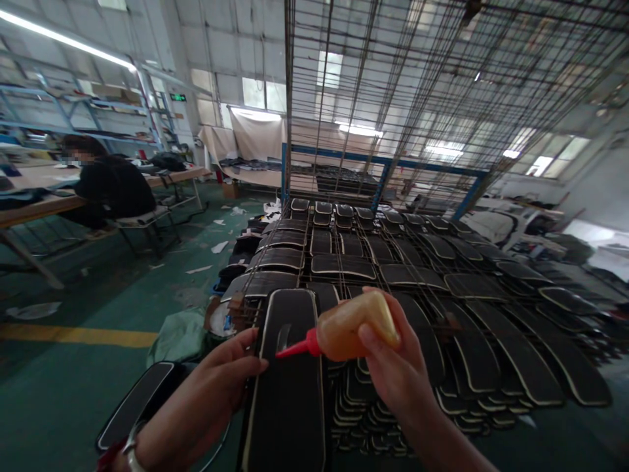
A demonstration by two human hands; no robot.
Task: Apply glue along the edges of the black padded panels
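Observation:
My right hand (396, 364) is wrapped round an amber squeeze bottle (351, 328) with a red nozzle (295, 349) that points left. The nozzle tip hovers over a long black panel with a pale rim (289, 393). My left hand (223, 387) holds that panel by its left edge, fingers curled against it. The panel stands lengthwise in front of me, over the near end of a wire rack.
A wire rack (393, 262) carries many black pale-rimmed panels in rows, with more wire shelves above. Another black panel (135, 403) lies at lower left. A seated person (111, 183) works at a long table on the left. Green floor with a yellow line (73, 335).

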